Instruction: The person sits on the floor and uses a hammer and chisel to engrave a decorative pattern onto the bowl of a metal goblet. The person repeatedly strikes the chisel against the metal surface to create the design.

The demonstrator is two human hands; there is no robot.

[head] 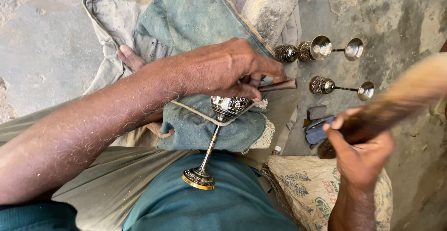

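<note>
Engraving in hand: my left hand (223, 68) pins the goblet (219, 128) on the blue cloth (205, 128) over my lap, fingers closed on a chisel (279, 85). My right hand (361, 154) grips the raised wooden mallet (400, 98); next, I judge, a measured tap.

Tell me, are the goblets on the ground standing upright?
No: both finished goblets lie on their sides on the concrete floor, stems level, beyond the one under the left hand.

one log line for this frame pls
left hand: chisel-like tool on engraved metal goblet | right hand: raised wooden mallet, blurred | goblet: lying on blue cloth | finished goblets: lying on floor
</note>
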